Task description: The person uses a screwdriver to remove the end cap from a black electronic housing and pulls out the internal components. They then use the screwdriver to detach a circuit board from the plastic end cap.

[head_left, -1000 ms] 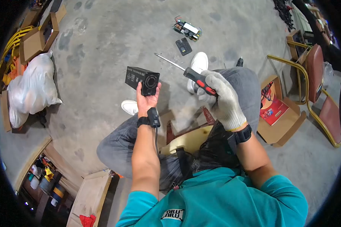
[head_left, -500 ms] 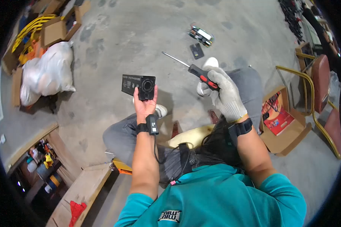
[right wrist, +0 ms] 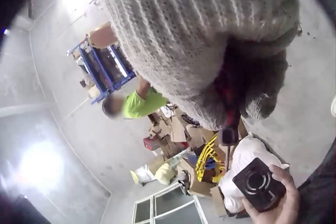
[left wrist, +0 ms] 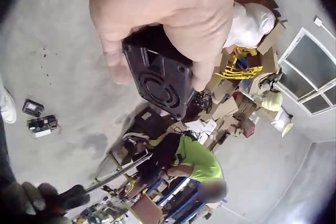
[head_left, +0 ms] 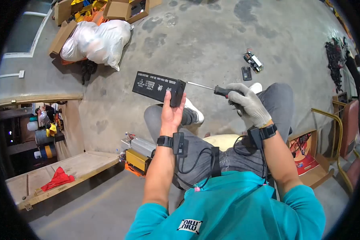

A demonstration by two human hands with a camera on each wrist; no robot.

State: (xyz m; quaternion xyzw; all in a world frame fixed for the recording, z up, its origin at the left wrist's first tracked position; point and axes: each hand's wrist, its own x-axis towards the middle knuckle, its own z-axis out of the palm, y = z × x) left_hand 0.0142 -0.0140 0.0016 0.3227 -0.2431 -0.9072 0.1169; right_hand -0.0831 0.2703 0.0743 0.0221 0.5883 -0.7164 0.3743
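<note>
My bare left hand grips a long black box with white printing along its side. In the left wrist view, a round grille shows on the box's end, with thumb and fingers on opposite edges. My right hand, in a knitted grey-white glove, holds a screwdriver by its black and red handle. The blade points left, its tip close to the end of the box in the head view. On the floor ahead lie a circuit board with components and a small black plate.
A stuffed white bag lies at the back left. Beside the left leg sits a silver and gold metal unit; a red cloth lies on a wooden board. An opened cardboard box is at right. Someone in a lime shirt bends over farther off.
The head view has swung left, so the floor things shift right. The black box has turned to show its long printed side. The screwdriver lies flatter, its tip nearer the box.
</note>
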